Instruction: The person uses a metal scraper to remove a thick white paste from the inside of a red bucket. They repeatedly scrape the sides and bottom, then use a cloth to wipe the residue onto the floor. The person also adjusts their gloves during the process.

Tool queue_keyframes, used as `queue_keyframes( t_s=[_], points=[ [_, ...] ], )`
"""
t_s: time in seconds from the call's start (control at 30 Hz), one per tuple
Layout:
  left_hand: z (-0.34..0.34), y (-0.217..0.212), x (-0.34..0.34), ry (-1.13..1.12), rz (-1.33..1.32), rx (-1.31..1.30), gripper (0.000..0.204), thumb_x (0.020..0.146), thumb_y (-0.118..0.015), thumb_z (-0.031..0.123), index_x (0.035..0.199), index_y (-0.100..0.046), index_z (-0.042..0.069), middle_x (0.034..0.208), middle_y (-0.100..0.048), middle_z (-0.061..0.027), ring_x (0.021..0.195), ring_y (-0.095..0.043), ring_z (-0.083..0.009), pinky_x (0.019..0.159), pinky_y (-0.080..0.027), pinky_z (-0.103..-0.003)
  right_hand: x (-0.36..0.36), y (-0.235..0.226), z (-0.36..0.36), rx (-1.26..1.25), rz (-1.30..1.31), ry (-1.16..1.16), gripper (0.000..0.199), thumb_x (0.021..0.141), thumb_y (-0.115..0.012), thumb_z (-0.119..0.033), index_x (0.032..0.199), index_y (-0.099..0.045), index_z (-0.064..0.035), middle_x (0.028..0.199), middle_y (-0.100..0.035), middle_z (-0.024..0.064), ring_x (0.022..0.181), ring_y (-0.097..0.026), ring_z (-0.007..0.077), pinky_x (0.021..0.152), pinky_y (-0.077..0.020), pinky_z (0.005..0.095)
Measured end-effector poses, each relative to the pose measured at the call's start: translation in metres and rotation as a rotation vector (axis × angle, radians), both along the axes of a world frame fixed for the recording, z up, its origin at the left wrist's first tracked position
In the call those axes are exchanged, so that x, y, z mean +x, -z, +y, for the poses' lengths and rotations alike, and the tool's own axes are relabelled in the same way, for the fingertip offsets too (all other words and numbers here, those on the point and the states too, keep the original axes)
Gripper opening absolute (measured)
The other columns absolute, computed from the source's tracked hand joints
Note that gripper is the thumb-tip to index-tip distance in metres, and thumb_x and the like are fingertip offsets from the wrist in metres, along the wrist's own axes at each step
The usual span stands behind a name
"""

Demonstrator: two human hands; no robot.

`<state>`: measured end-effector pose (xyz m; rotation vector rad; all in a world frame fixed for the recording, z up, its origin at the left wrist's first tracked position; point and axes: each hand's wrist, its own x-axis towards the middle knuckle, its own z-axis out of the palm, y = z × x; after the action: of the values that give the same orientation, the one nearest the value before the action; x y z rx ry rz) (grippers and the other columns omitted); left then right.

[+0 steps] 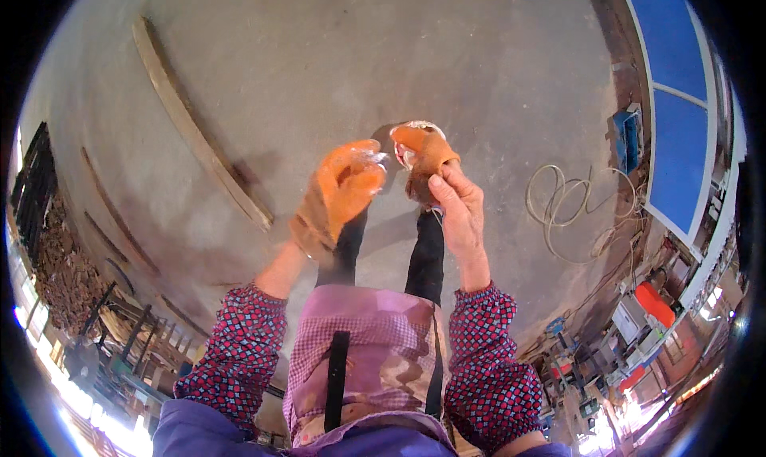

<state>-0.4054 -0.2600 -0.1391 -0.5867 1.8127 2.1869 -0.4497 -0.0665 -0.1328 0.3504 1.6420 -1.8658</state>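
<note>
right hand (463, 222), bare: thumb and fingers clamped on loose orange glove (432, 152), which extends forward and left of it, above floor (495, 66). left hand (339, 192), orange-gloved: fingers curled, beside loose glove; grip unclear.

2 hands (461, 211) — 2 orng. gloves (339, 182), 2 patt. sleeves (493, 361) — 1 wd. beam (190, 128)

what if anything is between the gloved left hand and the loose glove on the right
Nothing visible blocks the way: only a narrow gap separates the gloved left hand from the loose glove held in the bare right hand. A whitish patch shows at the left fingers, too unclear to identify.
</note>
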Motion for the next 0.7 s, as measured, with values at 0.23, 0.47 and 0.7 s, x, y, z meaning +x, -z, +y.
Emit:
queue_keyframes(
  t_s=[0.23, 0.47, 0.7],
  points=[
    [0.023, 0.000, -0.021, 0.131, -0.059, 0.032, 0.040, 0.086, -0.062, 0.013, 0.120, -0.052, -0.004, 0.109, -0.060, -0.0101, 0.097, -0.059, -0.0132, 0.085, -0.049, -0.028, -0.006, -0.021, -0.010, -0.277, -0.243, 0.137, 0.047, 0.095, -0.039, -0.022, 0.124, -0.045, 0.0136, 0.128, -0.049, 0.0106, 0.110, -0.055, 0.0234, 0.092, -0.0450, 0.0360],
    [0.014, -0.001, -0.028, 0.244, -0.130, 0.092, 0.029, 0.084, -0.062, 0.015, 0.107, -0.058, -0.003, 0.093, -0.063, -0.0056, 0.082, -0.058, -0.0096, 0.070, -0.049, -0.025, 0.000, -0.003, 0.005, -0.342, -0.285, 0.102, 0.047, 0.094, -0.041, -0.027, 0.126, -0.045, 0.0072, 0.127, -0.049, 0.0084, 0.111, -0.053, 0.0174, 0.086, -0.0480, 0.0353],
    [0.012, 0.015, -0.017, 0.289, -0.011, -0.135, 0.025, 0.086, -0.060, 0.013, 0.108, -0.061, 0.001, 0.086, -0.061, -0.0012, 0.078, -0.055, -0.0069, 0.069, -0.046, -0.021, 0.002, -0.003, -0.005, -0.264, -0.295, 0.090, 0.043, 0.096, -0.037, -0.031, 0.124, -0.048, 0.0000, 0.111, -0.054, 0.0040, 0.100, -0.056, 0.0140, 0.082, -0.0482, 0.0319]
  ],
)
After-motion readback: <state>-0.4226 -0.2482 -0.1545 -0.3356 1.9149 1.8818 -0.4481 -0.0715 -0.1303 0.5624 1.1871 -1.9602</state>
